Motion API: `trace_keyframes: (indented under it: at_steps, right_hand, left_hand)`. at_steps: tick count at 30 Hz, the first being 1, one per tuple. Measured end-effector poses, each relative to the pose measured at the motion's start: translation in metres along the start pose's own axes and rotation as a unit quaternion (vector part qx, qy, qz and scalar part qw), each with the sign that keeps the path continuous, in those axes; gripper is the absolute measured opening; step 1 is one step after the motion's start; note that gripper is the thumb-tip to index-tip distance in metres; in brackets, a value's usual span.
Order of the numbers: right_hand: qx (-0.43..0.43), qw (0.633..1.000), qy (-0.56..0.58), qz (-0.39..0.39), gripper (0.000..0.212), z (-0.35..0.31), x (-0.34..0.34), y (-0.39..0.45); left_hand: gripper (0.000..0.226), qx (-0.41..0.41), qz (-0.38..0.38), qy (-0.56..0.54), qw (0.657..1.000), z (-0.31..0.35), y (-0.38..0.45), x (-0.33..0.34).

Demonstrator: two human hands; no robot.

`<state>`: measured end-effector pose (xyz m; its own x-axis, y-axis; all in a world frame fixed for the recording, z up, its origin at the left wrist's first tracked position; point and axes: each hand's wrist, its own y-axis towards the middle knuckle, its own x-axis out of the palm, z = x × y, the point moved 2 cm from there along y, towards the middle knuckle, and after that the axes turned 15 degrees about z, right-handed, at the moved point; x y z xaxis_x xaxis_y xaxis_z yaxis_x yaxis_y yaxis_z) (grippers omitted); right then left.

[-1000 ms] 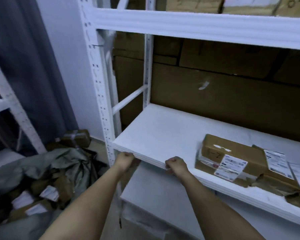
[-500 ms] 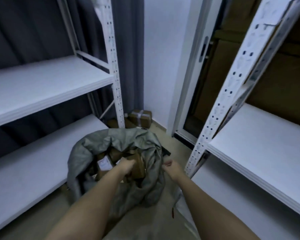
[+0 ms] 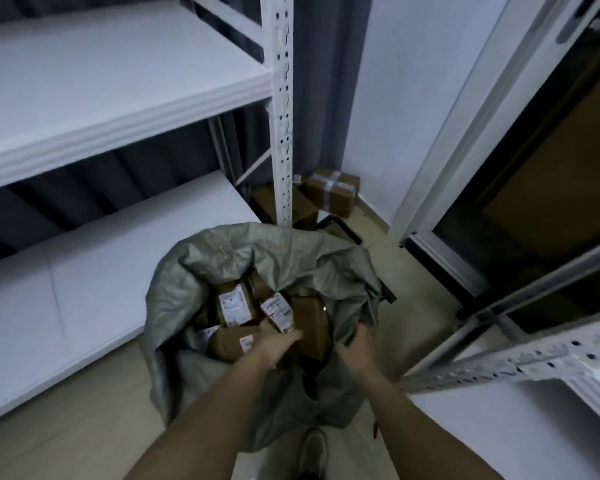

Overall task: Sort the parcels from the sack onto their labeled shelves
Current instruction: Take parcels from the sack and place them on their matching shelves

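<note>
A dark grey curtain (image 3: 321, 81) is seen hanging in the corner behind the white perforated upright (image 3: 280, 109). A pale wall (image 3: 406, 81) is shown to the right of the curtain. A white-framed sliding door (image 3: 465, 140) is set at the right, with dark glass and a brown surface visible through it. A beige tiled floor (image 3: 66, 434) is spread across the lower part of the view. A black metal frame (image 3: 343, 230) is seen on the floor by the wall. A light-coloured shoe (image 3: 314, 452) is glimpsed at the bottom edge, partly hidden.
</note>
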<state>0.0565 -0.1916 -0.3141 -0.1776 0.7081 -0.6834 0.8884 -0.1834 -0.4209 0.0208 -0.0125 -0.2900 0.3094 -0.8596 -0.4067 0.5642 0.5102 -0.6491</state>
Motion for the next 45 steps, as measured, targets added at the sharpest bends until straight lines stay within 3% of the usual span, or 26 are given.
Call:
trace_keyframes:
  at_steps: [4, 8, 12, 16, 22, 26, 31, 36, 45]
  right_hand:
    - [-0.013, 0.998, -0.062, 0.009, 0.068, 0.004, 0.033, 0.039]
    - [-0.043, 0.991, -0.12, 0.031, 0.071, 0.017, 0.069, 0.072]
    - [-0.072, 0.98, -0.158, 0.1, 0.073, 0.039, 0.1, 0.095]
    - [-0.108, 0.969, -0.181, 0.131, 0.077, 0.059, 0.115, 0.106]
    - [-0.148, 0.963, -0.17, 0.15, 0.073, 0.071, 0.115, 0.117]
    - [-0.142, 0.966, -0.165, 0.142, 0.069, 0.068, 0.111, 0.117]
    - [-0.139, 0.965, -0.175, 0.135, 0.069, 0.062, 0.108, 0.116]
    - [-0.101, 0.972, -0.171, 0.121, 0.062, 0.052, 0.104, 0.104]
    - [-0.07, 0.987, -0.116, 0.091, 0.059, 0.025, 0.088, 0.068]
  left_hand:
    - [0.098, 0.002, -0.017, 0.048, 0.999, -0.012, 0.061, 0.036]
    - [0.099, 0.045, -0.013, 0.116, 0.992, -0.032, 0.118, 0.073]
    - [0.108, 0.101, -0.01, 0.206, 0.973, -0.053, 0.162, 0.108]
    - [0.12, 0.083, -0.058, 0.197, 0.975, -0.064, 0.192, 0.135]
    - [0.14, 0.061, -0.057, 0.146, 0.986, -0.075, 0.211, 0.158]
    - [0.15, -0.011, -0.039, 0.089, 0.995, -0.074, 0.214, 0.153]
    - [0.142, -0.071, -0.02, 0.088, 0.993, -0.071, 0.203, 0.13]
    - [0.121, -0.065, 0.06, 0.07, 0.994, -0.065, 0.186, 0.077]
    - [0.124, -0.092, 0.113, 0.053, 0.988, -0.052, 0.163, 0.006]
